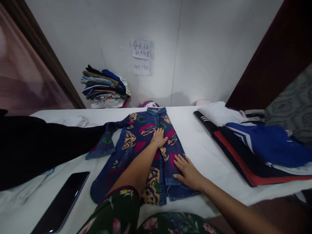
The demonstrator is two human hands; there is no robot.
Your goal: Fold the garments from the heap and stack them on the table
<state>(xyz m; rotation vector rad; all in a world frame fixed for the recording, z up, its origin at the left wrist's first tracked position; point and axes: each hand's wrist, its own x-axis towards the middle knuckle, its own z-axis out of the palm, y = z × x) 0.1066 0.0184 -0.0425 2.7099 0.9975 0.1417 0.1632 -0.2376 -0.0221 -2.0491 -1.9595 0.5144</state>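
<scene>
A patterned denim shirt (138,143) lies front up on the white table, collar pointing to the wall. My left hand (159,138) rests flat on the shirt's chest near the button line, its fingers stretched out. Lower down, my right hand (187,172) lies open at the shirt's right edge, fingers spread over the cloth. One sleeve (106,141) sticks out to the left with its cuff angled toward me. On the right side no sleeve sticks out; it seems to lie along the front, partly under my right hand.
A black garment (44,146) covers the table's left side, touching the sleeve. A phone (63,201) lies at the front left. Folded clothes (104,86) are stacked by the wall. Blue, red and white garments (265,143) lie on the right. Paper notes (143,57) hang on the wall.
</scene>
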